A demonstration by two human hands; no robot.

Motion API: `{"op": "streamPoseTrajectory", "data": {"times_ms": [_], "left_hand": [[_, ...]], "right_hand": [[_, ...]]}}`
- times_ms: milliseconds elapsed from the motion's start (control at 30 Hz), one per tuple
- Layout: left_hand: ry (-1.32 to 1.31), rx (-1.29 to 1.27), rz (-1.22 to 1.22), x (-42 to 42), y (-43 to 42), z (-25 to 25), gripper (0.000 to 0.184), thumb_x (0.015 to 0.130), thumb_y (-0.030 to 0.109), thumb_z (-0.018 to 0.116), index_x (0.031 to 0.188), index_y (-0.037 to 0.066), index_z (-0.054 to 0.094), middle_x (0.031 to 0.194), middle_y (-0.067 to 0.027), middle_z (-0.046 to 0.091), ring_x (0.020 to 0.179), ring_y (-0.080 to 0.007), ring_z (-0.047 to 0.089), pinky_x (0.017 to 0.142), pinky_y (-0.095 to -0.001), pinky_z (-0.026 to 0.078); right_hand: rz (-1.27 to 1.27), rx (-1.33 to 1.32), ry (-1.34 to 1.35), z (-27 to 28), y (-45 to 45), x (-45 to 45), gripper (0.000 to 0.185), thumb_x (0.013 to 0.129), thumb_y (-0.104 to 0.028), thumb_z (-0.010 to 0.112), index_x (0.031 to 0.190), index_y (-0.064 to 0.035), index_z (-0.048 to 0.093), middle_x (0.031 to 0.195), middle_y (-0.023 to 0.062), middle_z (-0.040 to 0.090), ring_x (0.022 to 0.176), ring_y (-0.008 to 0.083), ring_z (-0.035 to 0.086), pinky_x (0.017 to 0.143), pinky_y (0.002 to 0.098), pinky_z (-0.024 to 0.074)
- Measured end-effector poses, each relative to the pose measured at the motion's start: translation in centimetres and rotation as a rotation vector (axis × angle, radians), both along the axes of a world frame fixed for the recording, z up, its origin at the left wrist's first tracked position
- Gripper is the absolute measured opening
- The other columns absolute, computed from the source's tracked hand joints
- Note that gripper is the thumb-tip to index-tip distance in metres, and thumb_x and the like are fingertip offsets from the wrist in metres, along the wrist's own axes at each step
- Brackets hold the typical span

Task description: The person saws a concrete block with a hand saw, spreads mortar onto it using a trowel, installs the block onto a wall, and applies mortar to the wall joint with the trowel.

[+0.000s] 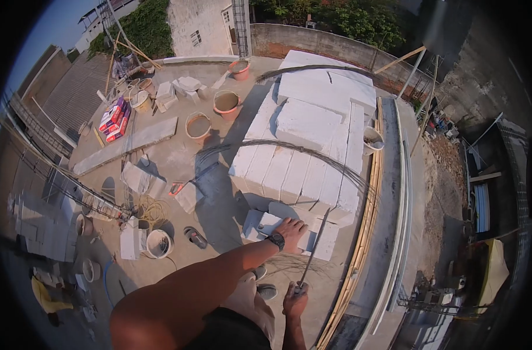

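Observation:
My left hand (290, 233), with a dark watch on its wrist, lies with fingers spread on a white block (306, 241). Down to the right, my right hand (295, 301) is closed round the handle of a hand saw (314, 248). The saw's long blade shows almost edge-on and points up and away across the block's right part; whether it touches the block I cannot tell. Smaller cut block pieces (252, 222) sit just left of my left hand. Beyond them rises a large stack of white blocks (295, 169).
Bundles of thin rods (301, 149) lie over the stack. Long timber strips (365, 239) run along its right side. Buckets of grey mix (226, 104) stand at the upper left, near red and purple bags (114, 119). A sandal (195, 237) lies on the floor. Other people are farther off, left.

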State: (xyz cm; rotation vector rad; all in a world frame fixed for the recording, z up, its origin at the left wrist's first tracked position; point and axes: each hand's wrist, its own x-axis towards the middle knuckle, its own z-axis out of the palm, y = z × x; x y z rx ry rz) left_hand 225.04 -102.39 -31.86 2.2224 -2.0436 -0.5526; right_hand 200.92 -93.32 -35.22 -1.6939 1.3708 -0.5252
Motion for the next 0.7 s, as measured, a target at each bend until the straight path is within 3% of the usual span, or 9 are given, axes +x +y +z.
{"op": "streamPoseTrajectory", "data": {"times_ms": [200,267,300,367,500,700], "left_hand": [[-0.016,0.008,0.010,0.0,-0.1,-0.2,0.088,0.069,0.052,0.074,0.135,0.002,0.047,0.135,-0.0149,0.052,0.128,-0.0290,0.046,0.107,-0.0450,0.031],[-0.016,0.013,0.002,0.1,-0.1,-0.5,0.089,0.069,0.051,0.074,0.137,0.002,0.045,0.136,-0.0146,0.052,0.128,-0.0282,0.046,0.107,-0.0449,0.031],[-0.020,0.019,0.005,0.1,-0.1,-0.7,0.089,0.069,0.051,0.074,0.138,0.002,0.045,0.136,-0.0147,0.052,0.128,-0.0284,0.045,0.107,-0.0452,0.030],[-0.025,0.024,0.004,0.1,-0.1,-1.0,0.090,0.069,0.051,0.074,0.139,0.002,0.044,0.136,-0.0148,0.051,0.129,-0.0285,0.045,0.108,-0.0455,0.030],[-0.022,0.007,0.012,0.1,0.0,-0.9,0.090,0.070,0.051,0.073,0.139,0.002,0.044,0.136,-0.0149,0.051,0.129,-0.0290,0.045,0.108,-0.0461,0.030],[-0.050,0.000,0.009,0.1,0.1,-1.0,0.088,0.071,0.055,0.072,0.136,0.002,0.046,0.135,-0.0160,0.051,0.128,-0.0299,0.045,0.108,-0.0462,0.030]], "right_hand": [[-0.006,-0.003,0.000,1.5,0.2,0.8,0.030,0.096,-0.029,0.062,0.105,-0.0005,0.054,0.064,0.0134,0.059,0.054,0.0249,0.059,0.053,0.0381,0.0467],[-0.023,0.012,-0.005,2.1,0.2,1.1,0.027,0.094,-0.023,0.064,0.104,0.0011,0.055,0.064,0.0191,0.061,0.059,0.0377,0.064,0.054,0.0448,0.0470],[-0.030,0.012,-0.006,1.8,0.3,1.0,0.027,0.094,-0.023,0.064,0.104,0.0011,0.055,0.064,0.0191,0.061,0.059,0.0377,0.064,0.054,0.0448,0.0470],[-0.008,-0.015,0.028,1.1,0.3,0.8,0.029,0.095,-0.026,0.064,0.103,0.0000,0.055,0.070,0.0167,0.061,0.059,0.0291,0.062,0.057,0.0404,0.0490],[-0.028,0.030,-0.017,1.9,0.0,0.9,0.028,0.094,-0.025,0.065,0.103,0.0001,0.056,0.072,0.0185,0.063,0.062,0.0311,0.063,0.060,0.0414,0.0499],[0.018,-0.105,0.002,1.8,0.0,0.6,0.028,0.092,-0.023,0.067,0.104,0.0012,0.058,0.079,0.0222,0.064,0.070,0.0353,0.065,0.066,0.0431,0.0509]]}}
